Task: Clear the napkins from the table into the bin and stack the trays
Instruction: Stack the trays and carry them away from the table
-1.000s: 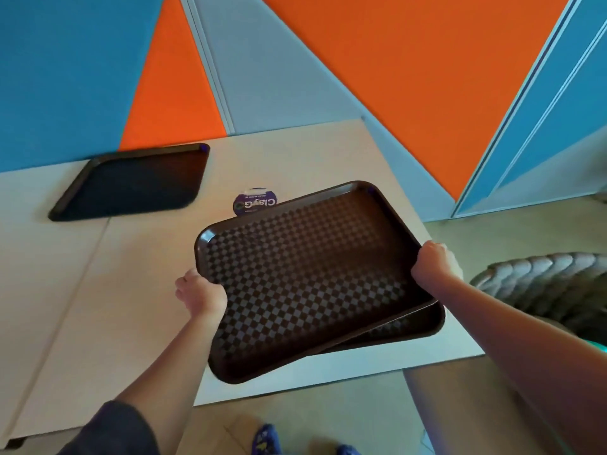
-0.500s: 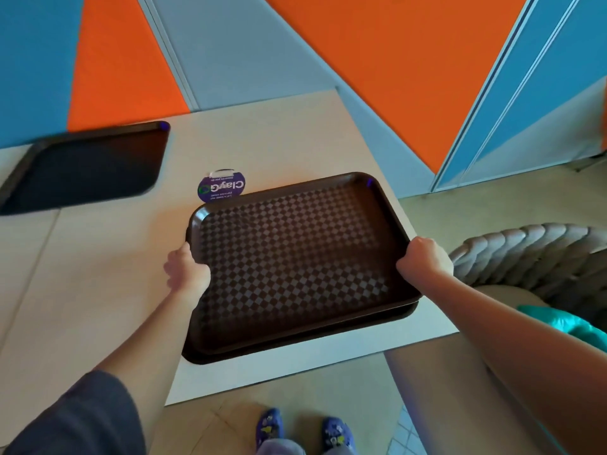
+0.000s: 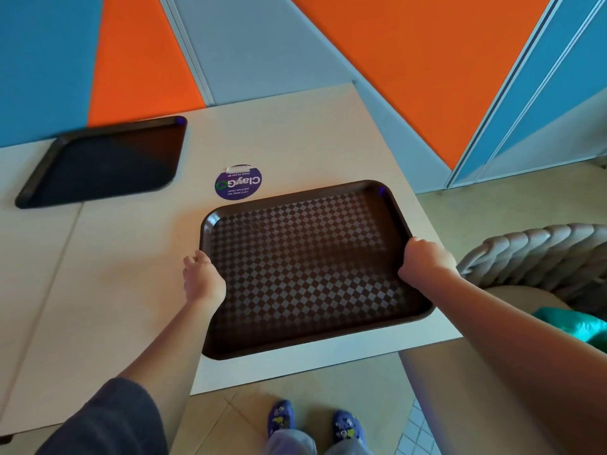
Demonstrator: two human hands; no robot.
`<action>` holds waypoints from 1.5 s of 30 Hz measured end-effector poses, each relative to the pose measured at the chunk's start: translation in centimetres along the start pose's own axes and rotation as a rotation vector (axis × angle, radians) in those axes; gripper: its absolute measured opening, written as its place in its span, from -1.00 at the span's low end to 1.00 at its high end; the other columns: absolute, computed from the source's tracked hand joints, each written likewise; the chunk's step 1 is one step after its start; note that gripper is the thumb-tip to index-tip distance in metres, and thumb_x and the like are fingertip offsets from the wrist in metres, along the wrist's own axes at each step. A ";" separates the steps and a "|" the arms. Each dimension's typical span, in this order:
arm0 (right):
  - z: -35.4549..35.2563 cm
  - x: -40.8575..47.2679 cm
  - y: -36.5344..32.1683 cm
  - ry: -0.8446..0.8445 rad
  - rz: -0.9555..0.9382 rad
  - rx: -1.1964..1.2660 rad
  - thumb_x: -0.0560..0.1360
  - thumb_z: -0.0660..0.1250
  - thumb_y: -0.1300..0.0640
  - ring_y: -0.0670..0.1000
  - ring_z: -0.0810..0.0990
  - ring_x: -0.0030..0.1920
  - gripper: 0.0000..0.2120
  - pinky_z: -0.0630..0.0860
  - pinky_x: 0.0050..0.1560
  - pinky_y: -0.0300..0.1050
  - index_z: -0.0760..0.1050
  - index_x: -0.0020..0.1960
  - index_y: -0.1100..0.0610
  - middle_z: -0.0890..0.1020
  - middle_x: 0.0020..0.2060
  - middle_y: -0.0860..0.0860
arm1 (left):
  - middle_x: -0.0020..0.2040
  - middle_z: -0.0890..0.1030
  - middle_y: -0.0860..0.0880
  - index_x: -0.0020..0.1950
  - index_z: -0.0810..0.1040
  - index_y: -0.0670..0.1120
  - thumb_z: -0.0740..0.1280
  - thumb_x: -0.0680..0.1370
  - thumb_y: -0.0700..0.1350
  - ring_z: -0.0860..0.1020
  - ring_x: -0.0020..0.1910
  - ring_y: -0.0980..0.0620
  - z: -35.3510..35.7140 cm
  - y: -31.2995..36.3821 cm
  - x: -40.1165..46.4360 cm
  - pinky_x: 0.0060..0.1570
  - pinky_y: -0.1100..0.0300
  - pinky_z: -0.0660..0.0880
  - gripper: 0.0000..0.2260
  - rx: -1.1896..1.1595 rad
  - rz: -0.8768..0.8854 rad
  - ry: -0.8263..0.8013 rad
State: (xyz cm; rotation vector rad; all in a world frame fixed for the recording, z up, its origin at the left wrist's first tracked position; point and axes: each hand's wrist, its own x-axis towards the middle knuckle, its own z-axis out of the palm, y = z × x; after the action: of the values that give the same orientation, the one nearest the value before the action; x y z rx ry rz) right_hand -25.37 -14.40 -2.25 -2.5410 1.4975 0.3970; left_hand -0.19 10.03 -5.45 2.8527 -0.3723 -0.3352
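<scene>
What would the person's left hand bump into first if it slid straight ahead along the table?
Probably the round purple sticker on the pale table, which lies flat, so nothing really blocks the left hand. Beyond it comes the wall; depth is hard to judge.
</scene>
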 end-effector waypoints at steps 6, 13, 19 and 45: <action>0.3 -0.2 -0.2 -0.020 -0.012 -0.116 0.48 0.26 0.18 0.12 0.59 0.03 -0.67 0.54 -0.11 -0.08 0.38 0.22 0.26 0.56 0.06 0.13 | 0.46 0.14 -0.20 0.52 0.00 -0.19 0.19 0.55 -0.31 0.27 0.36 -0.22 -0.5 -0.2 -0.4 0.31 -0.03 0.34 -0.41 0.090 0.009 -0.078; 0.1 -0.5 -2.0 0.057 -0.008 -0.157 0.45 0.30 0.11 0.18 0.42 0.23 -0.47 0.55 0.09 0.11 0.24 0.35 0.23 0.42 0.22 0.18 | 0.53 -0.02 -0.13 0.51 0.01 -0.15 0.15 0.61 -0.08 0.10 0.46 -0.17 -1.6 0.4 -1.4 0.36 -0.08 0.22 -0.47 0.154 0.039 -0.051; -1.5 -1.3 -6.1 0.088 -0.230 -0.038 0.52 0.20 0.11 0.22 0.21 0.41 -0.40 0.33 0.31 0.18 0.02 0.48 0.11 0.16 0.45 0.19 | 0.54 -0.02 -0.11 0.52 0.01 -0.08 0.10 0.62 0.01 0.07 0.49 -0.14 -3.4 0.9 -2.1 0.39 -0.10 0.16 -0.48 0.169 0.154 0.030; -8.6 2.3 -40.6 -0.002 -0.467 0.287 0.55 0.17 0.17 0.24 0.30 0.32 -0.61 0.42 0.19 0.21 0.22 0.35 0.19 0.33 0.31 0.20 | 0.51 0.15 -0.14 0.47 0.18 -0.11 0.14 0.61 -0.06 0.14 0.46 -0.14 -16.9 -11.7 20.2 0.36 -0.07 0.22 -0.56 0.011 0.201 0.174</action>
State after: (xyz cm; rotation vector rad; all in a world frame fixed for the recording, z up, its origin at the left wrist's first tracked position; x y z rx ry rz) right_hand 12.46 0.93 5.49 -2.5371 0.8394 0.1062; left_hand 25.72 18.91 3.51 2.7955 -0.6196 -0.0460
